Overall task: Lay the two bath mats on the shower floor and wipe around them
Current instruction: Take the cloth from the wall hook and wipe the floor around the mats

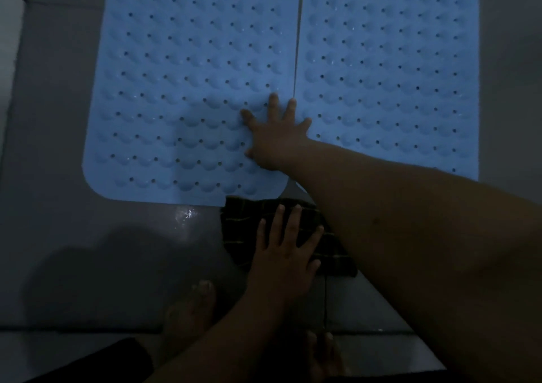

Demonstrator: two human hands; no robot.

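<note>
Two light blue bath mats with small holes and scalloped bumps lie flat side by side on the dark shower floor, the left mat [181, 89] and the right mat [390, 69] almost touching along a thin seam. My right hand [275, 136] presses flat with spread fingers on the left mat's near right corner, right by the seam. My left hand [284, 250] rests flat, fingers apart, on a dark checked cloth [328, 253] lying on the floor just below the mats' near edge.
The grey tiled floor [117, 250] is wet, with a bright glint near the left mat's front edge. My bare feet [190, 312] stand at the bottom, by a lighter tile step. A pale wall edge runs along the far left.
</note>
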